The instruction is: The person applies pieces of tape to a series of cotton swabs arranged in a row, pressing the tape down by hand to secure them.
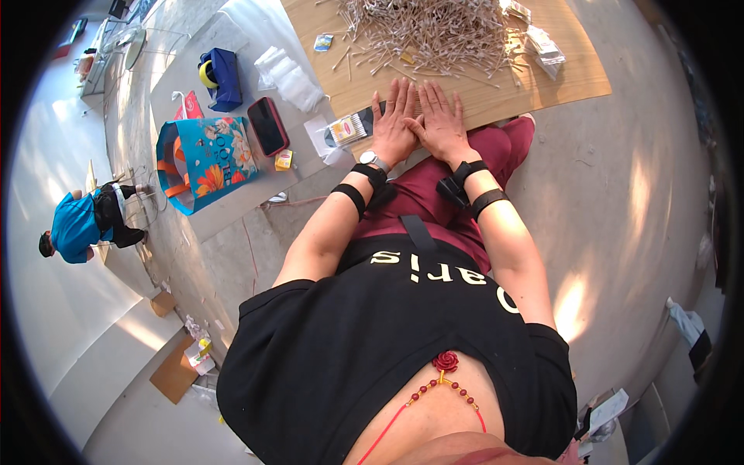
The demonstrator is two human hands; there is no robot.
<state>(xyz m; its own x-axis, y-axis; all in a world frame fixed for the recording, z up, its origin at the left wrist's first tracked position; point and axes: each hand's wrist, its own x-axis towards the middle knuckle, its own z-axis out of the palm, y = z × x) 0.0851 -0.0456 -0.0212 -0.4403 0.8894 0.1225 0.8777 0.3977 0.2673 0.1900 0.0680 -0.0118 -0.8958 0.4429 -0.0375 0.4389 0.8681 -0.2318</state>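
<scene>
Both hands lie flat and side by side at the near edge of a wooden board (570, 66), fingers pointing away from me. My left hand (395, 128) is open and holds nothing; a watch sits on its wrist. My right hand (440, 122) is open too, its thumb against the left hand. Just beyond the fingertips spreads a large loose pile of cotton swabs (434, 35). Beside my left hand is a small pack of cotton swabs (346, 130) with a yellow label. A dark flat item, partly hidden, shows by the left fingers.
More swab packs (545, 48) lie at the pile's right. On the left are a phone (268, 126), a small yellow box (284, 160), a blue floral bag (209, 159), a blue tape dispenser (222, 81) and clear plastic bags (288, 80). Another person (89, 221) is bent over farther left.
</scene>
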